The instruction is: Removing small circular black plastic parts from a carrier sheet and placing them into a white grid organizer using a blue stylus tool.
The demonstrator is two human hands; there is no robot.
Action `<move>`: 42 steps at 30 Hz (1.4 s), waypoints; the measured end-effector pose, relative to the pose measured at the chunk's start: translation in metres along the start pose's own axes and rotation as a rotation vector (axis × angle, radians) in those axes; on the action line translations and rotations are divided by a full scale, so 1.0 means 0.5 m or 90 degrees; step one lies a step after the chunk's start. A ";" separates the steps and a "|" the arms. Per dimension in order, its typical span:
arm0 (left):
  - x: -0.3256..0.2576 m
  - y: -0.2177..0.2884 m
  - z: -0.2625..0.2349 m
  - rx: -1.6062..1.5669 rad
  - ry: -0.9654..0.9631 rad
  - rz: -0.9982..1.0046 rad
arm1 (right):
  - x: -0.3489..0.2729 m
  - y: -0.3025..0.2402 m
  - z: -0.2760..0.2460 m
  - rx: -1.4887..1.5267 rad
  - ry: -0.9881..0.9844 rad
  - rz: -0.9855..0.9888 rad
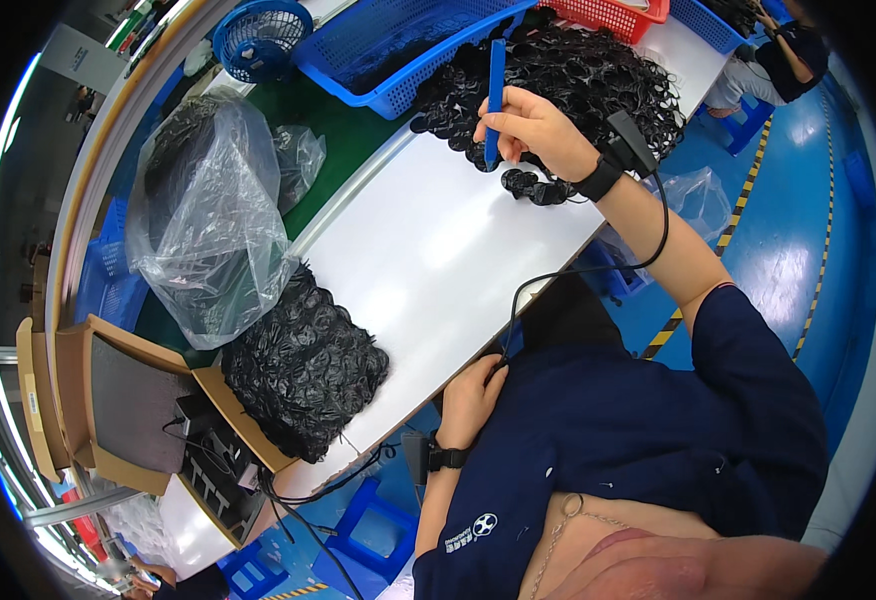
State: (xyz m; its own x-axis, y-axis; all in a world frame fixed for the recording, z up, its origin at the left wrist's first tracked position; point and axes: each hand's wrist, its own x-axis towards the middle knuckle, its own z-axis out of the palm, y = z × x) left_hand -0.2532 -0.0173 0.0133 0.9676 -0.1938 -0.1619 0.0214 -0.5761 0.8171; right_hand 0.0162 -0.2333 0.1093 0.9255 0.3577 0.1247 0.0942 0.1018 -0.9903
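Note:
My right hand is raised over the white table and holds a blue comb-like tool upright. It hovers against a big pile of black curly hair, with one small curl bundle lying just below my wrist. My left hand rests at the table's near edge against my dark blue shirt, fingers curled on a black cable that runs to the wrist device on my right arm. A second heap of black curly hair lies at the table's left end.
A clear plastic bag with dark hair stands behind the left heap. Blue mesh baskets, a red basket and a small blue fan line the back. A cardboard box sits left. Another person sits at top right.

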 end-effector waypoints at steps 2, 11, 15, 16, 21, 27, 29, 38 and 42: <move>-0.008 -0.009 0.000 0.033 -0.015 0.010 | -0.006 0.003 -0.004 0.012 0.016 0.017; -0.074 -0.074 -0.014 0.209 -0.054 -0.102 | 0.006 0.012 0.018 0.039 -0.012 0.037; -0.077 -0.059 -0.024 0.205 -0.059 -0.207 | 0.006 0.018 0.025 0.003 -0.017 0.051; -0.075 -0.052 -0.028 0.212 -0.086 -0.250 | 0.007 0.023 0.027 0.003 -0.016 0.052; -0.083 -0.039 -0.041 0.231 -0.057 -0.196 | 0.011 0.039 0.050 -0.065 -0.014 0.040; -0.073 0.030 -0.063 -0.010 0.083 -0.005 | 0.003 0.049 0.055 -0.467 0.020 -0.106; -0.060 0.038 -0.065 -0.052 0.099 0.003 | 0.007 0.083 0.055 -0.537 0.000 -0.139; -0.016 0.054 -0.066 -0.057 0.125 0.109 | 0.001 0.114 0.068 -0.707 -0.021 -0.174; -0.010 0.054 -0.063 -0.061 0.126 0.114 | 0.003 0.109 0.069 -0.676 -0.037 -0.152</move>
State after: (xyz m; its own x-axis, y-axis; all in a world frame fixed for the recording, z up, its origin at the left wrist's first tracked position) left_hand -0.2493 -0.0070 0.0536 0.9881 -0.1219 0.0934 -0.1402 -0.4675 0.8728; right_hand 0.0103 -0.1951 0.0574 0.8249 0.4819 0.2955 0.5642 -0.6695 -0.4832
